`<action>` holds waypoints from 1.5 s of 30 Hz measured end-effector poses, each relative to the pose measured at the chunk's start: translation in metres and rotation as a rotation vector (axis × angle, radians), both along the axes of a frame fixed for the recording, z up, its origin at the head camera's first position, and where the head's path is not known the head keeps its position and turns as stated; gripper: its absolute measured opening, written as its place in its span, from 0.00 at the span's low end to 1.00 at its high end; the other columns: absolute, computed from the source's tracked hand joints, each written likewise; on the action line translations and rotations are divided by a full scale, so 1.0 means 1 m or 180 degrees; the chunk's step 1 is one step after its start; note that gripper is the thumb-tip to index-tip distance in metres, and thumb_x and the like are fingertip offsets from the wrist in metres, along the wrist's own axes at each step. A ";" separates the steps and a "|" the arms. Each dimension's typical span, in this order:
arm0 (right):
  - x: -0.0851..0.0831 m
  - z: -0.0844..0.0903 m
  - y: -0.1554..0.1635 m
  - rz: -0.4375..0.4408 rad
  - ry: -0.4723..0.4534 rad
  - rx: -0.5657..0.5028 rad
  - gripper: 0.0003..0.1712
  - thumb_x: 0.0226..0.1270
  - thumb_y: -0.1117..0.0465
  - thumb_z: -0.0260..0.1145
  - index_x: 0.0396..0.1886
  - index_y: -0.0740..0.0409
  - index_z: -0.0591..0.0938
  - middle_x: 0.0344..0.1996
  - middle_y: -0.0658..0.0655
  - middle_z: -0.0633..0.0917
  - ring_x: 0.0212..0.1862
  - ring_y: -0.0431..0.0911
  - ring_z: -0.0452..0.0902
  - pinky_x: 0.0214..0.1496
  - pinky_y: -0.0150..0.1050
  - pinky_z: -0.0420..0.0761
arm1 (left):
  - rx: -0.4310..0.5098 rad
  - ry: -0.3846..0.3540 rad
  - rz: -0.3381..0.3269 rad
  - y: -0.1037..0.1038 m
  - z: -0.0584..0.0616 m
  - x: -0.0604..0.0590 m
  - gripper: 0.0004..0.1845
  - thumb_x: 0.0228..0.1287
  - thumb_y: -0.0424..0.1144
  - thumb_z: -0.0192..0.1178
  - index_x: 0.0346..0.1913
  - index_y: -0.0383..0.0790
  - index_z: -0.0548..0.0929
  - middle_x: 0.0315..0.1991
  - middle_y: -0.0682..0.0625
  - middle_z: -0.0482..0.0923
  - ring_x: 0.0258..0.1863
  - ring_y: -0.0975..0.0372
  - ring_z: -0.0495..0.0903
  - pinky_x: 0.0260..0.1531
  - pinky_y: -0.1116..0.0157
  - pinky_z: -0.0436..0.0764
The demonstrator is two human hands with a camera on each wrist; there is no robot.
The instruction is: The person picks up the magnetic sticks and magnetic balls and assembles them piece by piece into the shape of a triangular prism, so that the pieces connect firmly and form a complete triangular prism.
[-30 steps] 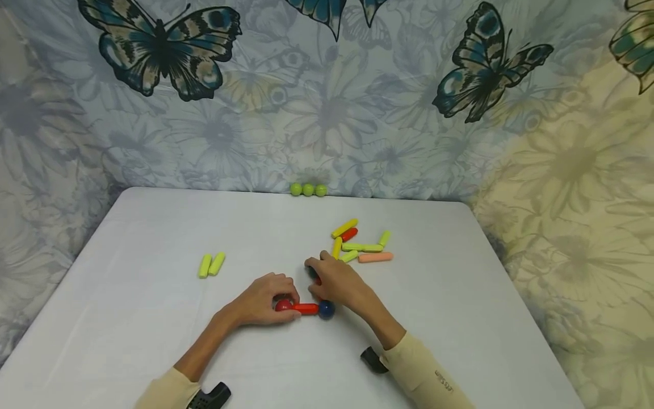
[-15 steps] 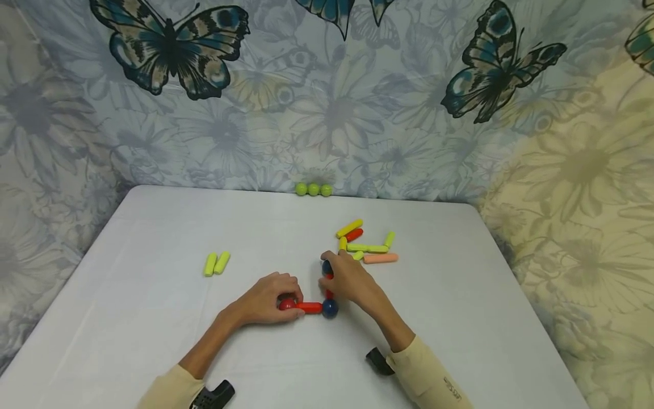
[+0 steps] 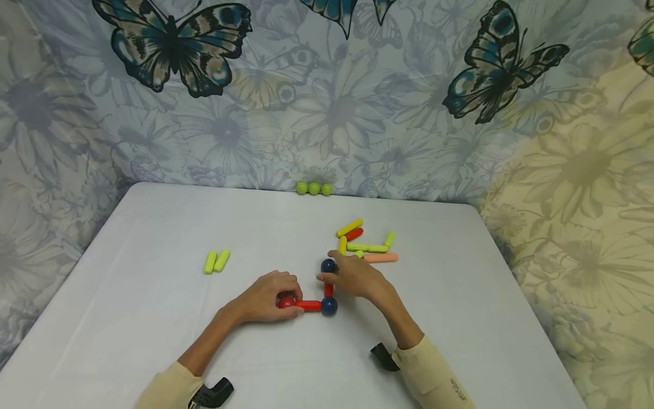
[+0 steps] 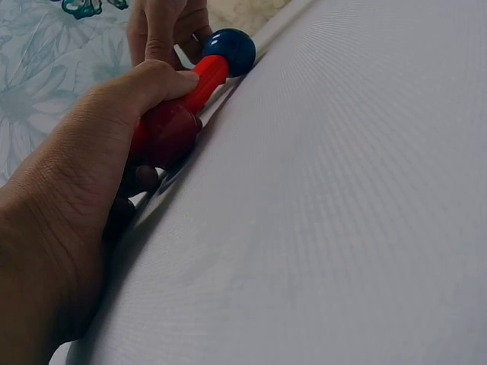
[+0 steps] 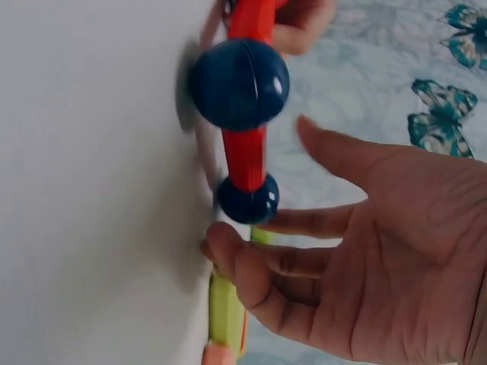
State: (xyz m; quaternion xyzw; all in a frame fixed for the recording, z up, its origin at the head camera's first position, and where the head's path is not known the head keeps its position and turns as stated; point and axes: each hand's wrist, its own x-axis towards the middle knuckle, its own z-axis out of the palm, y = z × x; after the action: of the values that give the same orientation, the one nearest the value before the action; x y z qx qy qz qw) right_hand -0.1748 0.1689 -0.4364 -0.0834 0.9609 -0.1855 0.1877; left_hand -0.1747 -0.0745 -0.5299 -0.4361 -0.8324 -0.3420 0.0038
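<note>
Nearest to us, our left hand (image 3: 265, 298) has its fingers curled round the red ball (image 3: 285, 303), pinning that end of the red stick (image 3: 309, 306) to the surface (image 3: 153, 318). We'd keep it clamped so the corner blue ball (image 3: 329, 307) doesn't roll. Beyond it, a short red stick (image 3: 328, 289) runs up to the far blue ball (image 3: 328, 265). Our right hand (image 3: 357, 277) sits beside it, fingers loose and spread, holding nothing; only the right wrist view shows that gap (image 5: 247, 199). Loose yellow sticks (image 3: 365, 247) lie further back.

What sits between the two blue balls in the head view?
A short red stick joins the far blue ball to the near blue ball; the right wrist view shows it too.
</note>
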 end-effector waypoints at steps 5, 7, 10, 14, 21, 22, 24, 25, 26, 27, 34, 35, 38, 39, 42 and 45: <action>-0.004 0.003 0.010 0.0026 -0.0052 0.0018 0.37 0.73 0.44 0.69 0.71 0.63 0.76 0.45 0.57 0.87 0.41 0.46 0.80 0.42 0.40 0.81 | -0.0043 -0.0050 0.0020 0.000 0.001 0.000 0.05 0.64 0.50 0.69 0.38 0.58 0.85 0.31 0.64 0.76 0.33 0.75 0.69 0.39 0.72 0.70; -0.006 0.004 0.013 0.0020 -0.0053 0.0019 0.32 0.73 0.44 0.69 0.63 0.64 0.80 0.38 0.56 0.85 0.36 0.46 0.78 0.37 0.37 0.76 | -0.0045 -0.0063 0.0024 0.000 0.001 0.000 0.05 0.64 0.50 0.69 0.38 0.58 0.85 0.31 0.64 0.77 0.33 0.75 0.70 0.38 0.72 0.70; -0.007 0.006 0.017 -0.0009 -0.0043 0.0066 0.26 0.73 0.44 0.68 0.53 0.64 0.83 0.32 0.56 0.82 0.33 0.46 0.76 0.34 0.36 0.73 | -0.0026 -0.0054 0.0016 0.000 0.002 0.000 0.05 0.64 0.50 0.69 0.38 0.57 0.85 0.31 0.64 0.77 0.33 0.75 0.70 0.38 0.72 0.71; -0.007 0.011 0.021 0.0014 -0.0046 0.0099 0.26 0.74 0.46 0.69 0.56 0.63 0.84 0.36 0.56 0.86 0.34 0.45 0.78 0.36 0.35 0.76 | -0.0023 -0.0065 0.0010 -0.001 0.002 0.000 0.05 0.64 0.50 0.70 0.38 0.57 0.85 0.32 0.64 0.78 0.34 0.74 0.70 0.38 0.72 0.71; 0.006 0.026 0.018 0.0713 -0.0241 -0.0048 0.16 0.71 0.56 0.72 0.54 0.53 0.83 0.33 0.53 0.84 0.36 0.45 0.77 0.39 0.38 0.77 | -0.0100 -0.0137 0.0050 -0.003 0.001 0.000 0.05 0.63 0.50 0.70 0.38 0.58 0.85 0.33 0.65 0.77 0.35 0.74 0.71 0.39 0.71 0.71; 0.009 0.027 0.017 0.0854 -0.0344 -0.0032 0.15 0.70 0.57 0.73 0.54 0.51 0.84 0.33 0.52 0.83 0.37 0.45 0.76 0.39 0.38 0.76 | -0.0106 -0.0146 0.0051 -0.003 0.001 0.000 0.05 0.64 0.50 0.70 0.38 0.58 0.85 0.33 0.65 0.77 0.35 0.74 0.71 0.39 0.71 0.71; 0.013 0.029 0.013 0.1109 -0.0537 0.0031 0.16 0.68 0.58 0.75 0.53 0.47 0.84 0.32 0.50 0.82 0.37 0.43 0.75 0.40 0.37 0.75 | -0.0116 -0.0153 0.0059 -0.003 0.001 0.000 0.05 0.64 0.50 0.70 0.38 0.58 0.85 0.33 0.65 0.78 0.35 0.74 0.71 0.40 0.70 0.71; 0.014 0.030 0.011 0.1228 -0.0603 0.0074 0.16 0.67 0.58 0.75 0.53 0.47 0.84 0.32 0.49 0.81 0.38 0.42 0.75 0.40 0.36 0.74 | -0.0118 -0.0156 0.0060 -0.002 0.002 0.000 0.05 0.64 0.50 0.70 0.38 0.58 0.85 0.33 0.65 0.78 0.35 0.73 0.71 0.40 0.70 0.71; 0.016 0.029 0.009 0.1311 -0.0659 0.0110 0.16 0.67 0.58 0.76 0.53 0.47 0.83 0.32 0.49 0.81 0.37 0.42 0.74 0.40 0.35 0.74 | -0.0120 -0.0163 0.0060 -0.002 0.002 0.000 0.05 0.64 0.50 0.70 0.38 0.58 0.85 0.33 0.65 0.77 0.35 0.73 0.71 0.40 0.70 0.71; 0.017 0.028 0.006 0.1374 -0.0677 0.0148 0.16 0.67 0.58 0.76 0.52 0.48 0.83 0.32 0.48 0.81 0.37 0.41 0.75 0.40 0.35 0.74 | -0.0127 -0.0182 0.0060 -0.002 0.003 0.000 0.05 0.64 0.50 0.69 0.38 0.58 0.85 0.33 0.65 0.77 0.35 0.73 0.71 0.41 0.70 0.71; 0.022 0.017 -0.006 0.1263 -0.0533 0.0392 0.12 0.68 0.56 0.75 0.45 0.51 0.82 0.31 0.47 0.81 0.36 0.40 0.76 0.42 0.36 0.77 | -0.0179 -0.0628 0.0165 -0.002 0.014 -0.002 0.08 0.68 0.54 0.68 0.43 0.58 0.85 0.33 0.64 0.76 0.35 0.71 0.73 0.40 0.70 0.74; 0.022 0.016 -0.006 0.1259 -0.0522 0.0406 0.12 0.68 0.56 0.75 0.45 0.50 0.82 0.31 0.47 0.81 0.37 0.40 0.76 0.42 0.36 0.77 | -0.0185 -0.0621 0.0289 -0.004 0.017 -0.003 0.08 0.69 0.55 0.68 0.43 0.57 0.85 0.33 0.64 0.76 0.35 0.70 0.74 0.40 0.69 0.75; 0.023 0.015 -0.008 0.1241 -0.0535 0.0417 0.13 0.68 0.55 0.75 0.46 0.50 0.82 0.32 0.47 0.80 0.37 0.40 0.76 0.42 0.36 0.78 | -0.0223 -0.0175 0.0928 -0.014 0.032 -0.006 0.09 0.70 0.50 0.69 0.44 0.50 0.86 0.33 0.58 0.79 0.35 0.65 0.76 0.40 0.65 0.77; 0.022 0.015 -0.009 0.1231 -0.0543 0.0421 0.13 0.68 0.55 0.75 0.46 0.49 0.82 0.32 0.47 0.80 0.38 0.40 0.76 0.42 0.36 0.78 | -0.0277 0.0072 0.1204 -0.018 0.037 -0.008 0.09 0.69 0.48 0.69 0.44 0.47 0.86 0.34 0.55 0.80 0.36 0.62 0.77 0.40 0.63 0.78; 0.022 0.014 -0.011 0.1200 -0.0554 0.0445 0.13 0.67 0.54 0.76 0.47 0.49 0.82 0.31 0.47 0.80 0.38 0.41 0.76 0.42 0.35 0.78 | -0.0600 0.0720 0.1994 -0.031 0.045 -0.009 0.11 0.65 0.40 0.73 0.46 0.37 0.88 0.38 0.44 0.83 0.39 0.51 0.81 0.42 0.53 0.81; 0.021 0.015 -0.012 0.1178 -0.0544 0.0482 0.14 0.67 0.54 0.76 0.47 0.50 0.82 0.32 0.47 0.80 0.38 0.41 0.76 0.42 0.36 0.78 | -0.1025 0.1013 0.2395 -0.039 0.047 -0.006 0.14 0.62 0.34 0.73 0.48 0.30 0.88 0.42 0.35 0.84 0.44 0.41 0.83 0.43 0.47 0.83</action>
State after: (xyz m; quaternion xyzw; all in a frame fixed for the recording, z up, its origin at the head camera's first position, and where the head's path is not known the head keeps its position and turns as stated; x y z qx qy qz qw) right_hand -0.1537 0.1573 -0.4219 -0.2280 0.9210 -0.0817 0.3051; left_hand -0.1810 -0.1131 -0.4827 -0.1449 -0.9650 -0.1113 0.1882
